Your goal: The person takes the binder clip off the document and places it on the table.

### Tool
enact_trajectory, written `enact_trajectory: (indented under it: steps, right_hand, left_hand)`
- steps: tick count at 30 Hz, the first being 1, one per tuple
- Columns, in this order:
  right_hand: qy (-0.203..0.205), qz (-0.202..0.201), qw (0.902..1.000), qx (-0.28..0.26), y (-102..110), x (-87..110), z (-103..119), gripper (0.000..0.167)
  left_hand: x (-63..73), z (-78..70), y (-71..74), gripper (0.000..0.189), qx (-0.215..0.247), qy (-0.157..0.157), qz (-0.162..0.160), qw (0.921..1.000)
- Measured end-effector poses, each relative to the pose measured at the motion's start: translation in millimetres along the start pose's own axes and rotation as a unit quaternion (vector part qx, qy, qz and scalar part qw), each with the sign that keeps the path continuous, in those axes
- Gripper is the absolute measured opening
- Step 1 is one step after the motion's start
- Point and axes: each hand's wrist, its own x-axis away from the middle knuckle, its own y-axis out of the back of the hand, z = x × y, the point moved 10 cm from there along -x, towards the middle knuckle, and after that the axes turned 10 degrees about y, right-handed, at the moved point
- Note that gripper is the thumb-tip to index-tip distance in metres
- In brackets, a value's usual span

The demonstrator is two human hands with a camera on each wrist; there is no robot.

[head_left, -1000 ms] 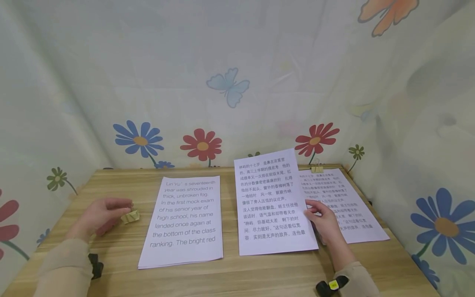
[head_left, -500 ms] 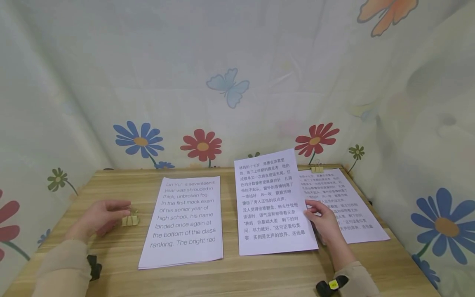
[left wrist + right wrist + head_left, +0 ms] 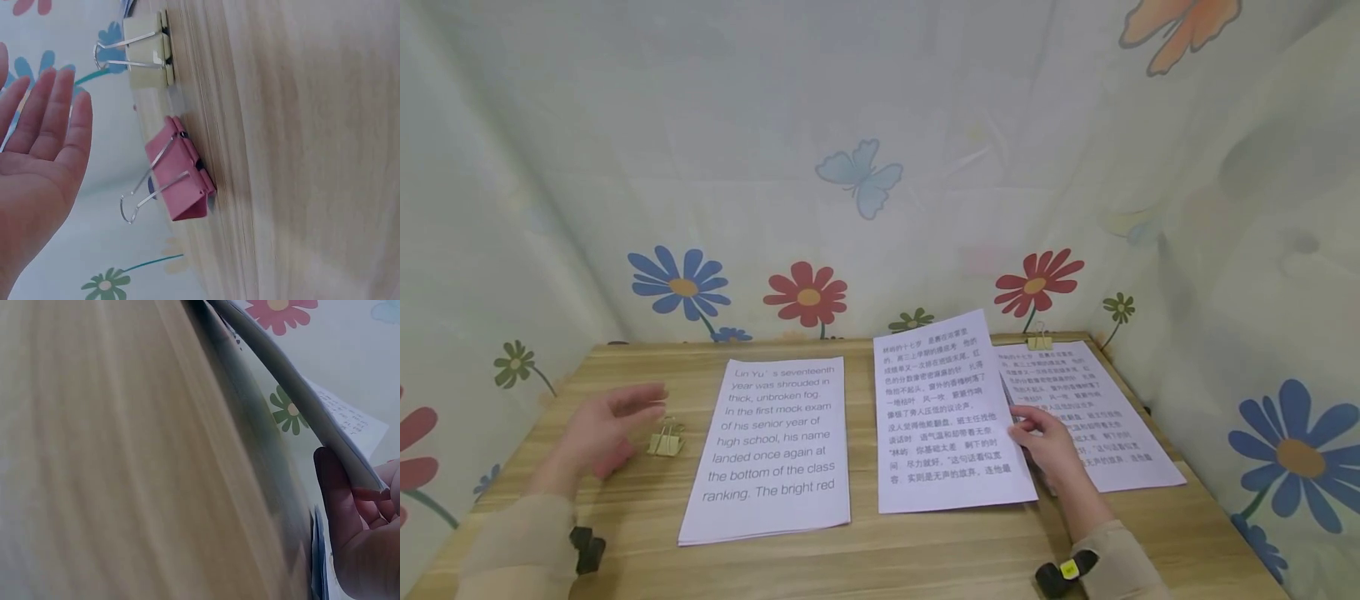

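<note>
My left hand (image 3: 602,429) is lifted with its fingers extended, just beside a yellow binder clip (image 3: 666,439) standing on the table with its handles up. In the left wrist view, that yellow clip (image 3: 147,53) stands apart from the fingers, and a pink binder clip (image 3: 181,169) is near it. Mostly hidden under the hand in the head view is the pink clip (image 3: 615,458). Between thumb and fingers, my right hand (image 3: 1051,446) pinches the right edge of printed paper (image 3: 951,417) with Chinese text, its upper part raised and tilted. The right wrist view shows this paper (image 3: 300,387) edge-on.
An English-text stack (image 3: 767,450) lies left of centre on the wooden table (image 3: 760,575). At right, Chinese-text papers (image 3: 1120,425) carry a yellow binder clip (image 3: 1040,337) at their top edge. A flower-patterned curtain (image 3: 737,167) surrounds the table.
My left hand has let go of the yellow binder clip and risen slightly; the clip has gone from tilted to standing. My right hand and its paper have shifted slightly left, the paper's top dropping.
</note>
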Motion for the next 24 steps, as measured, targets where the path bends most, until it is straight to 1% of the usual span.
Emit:
enact_trajectory:
  steps: [4,10,15,19,24]
  right_hand:
    - [0.001,0.005,1.0000,-0.005,-3.4,-1.7,-0.2,0.040]
    - [0.002,0.018,0.9996,-0.020,-11.2,-3.8,1.4,0.040]
    - [0.012,0.026,0.9996,-0.007,-15.4,-4.2,3.2,0.039]
    - [0.014,0.030,0.9995,0.003,-18.1,-5.0,2.4,0.039]
    - [0.015,0.035,0.9991,0.018,-21.8,-5.6,2.5,0.038]
  left_hand:
    - [4.4,-10.3,-2.3,0.069,-0.009,-0.027,-0.020,0.9994]
    - [10.3,-24.7,-8.5,0.062,-0.002,-0.060,-0.038,0.9975]
    - [13.9,-34.8,-13.2,0.059,0.005,-0.080,-0.051,0.9955]
    - [14.7,-39.7,-18.5,0.059,0.009,-0.092,-0.053,0.9943]
    - [14.6,-42.5,-28.1,0.059,0.009,-0.099,-0.048,0.9939]
